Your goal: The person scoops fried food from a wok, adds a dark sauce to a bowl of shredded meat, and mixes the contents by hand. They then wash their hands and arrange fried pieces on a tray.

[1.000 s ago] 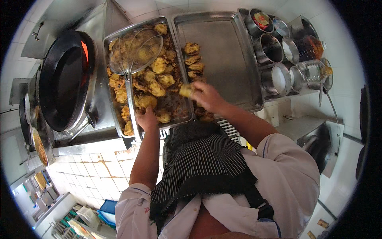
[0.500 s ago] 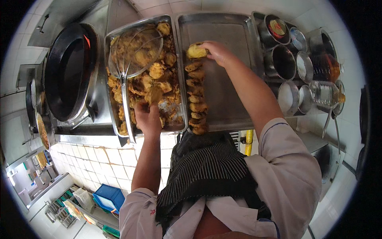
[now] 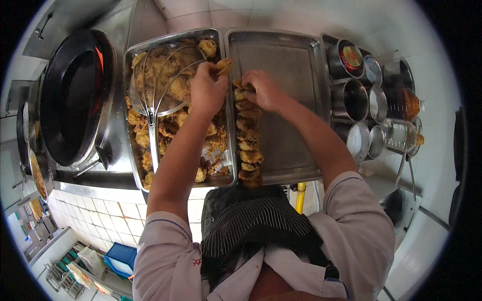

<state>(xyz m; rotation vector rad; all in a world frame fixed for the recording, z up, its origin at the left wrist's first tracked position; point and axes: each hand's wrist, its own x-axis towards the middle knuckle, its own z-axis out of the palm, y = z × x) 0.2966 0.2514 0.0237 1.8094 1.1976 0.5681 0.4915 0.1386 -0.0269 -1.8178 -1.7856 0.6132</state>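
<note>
My left hand point(image 3: 208, 91) is closed on a golden battered fried piece point(image 3: 224, 66), held over the rim between two metal trays. Below that hand, the left tray point(image 3: 232, 135) is heaped with more fried pieces point(image 3: 142, 135). A wire-mesh skimmer point(image 3: 165, 75) rests on the heap, its handle running toward me and partly behind my left forearm. In the right tray point(image 3: 288, 145), a row of fried pieces point(image 3: 249, 135) stands along the left edge. My right hand point(image 3: 265, 90) is closed at the row's far end, its fingers around the last piece, which they partly hide.
To the left sits a large black wok point(image 3: 75, 98). Several metal pots point(image 3: 350, 100) and bowls stand right of the trays, beside a clear oil bottle point(image 3: 399, 134). A blue crate point(image 3: 120, 258) is low at the left, and a yellow pipe point(image 3: 300, 198) runs beneath the counter.
My left hand has gone from the heap up and right, carrying a fried piece. My right hand has come slightly nearer, and its piece now sits at the row's far end.
</note>
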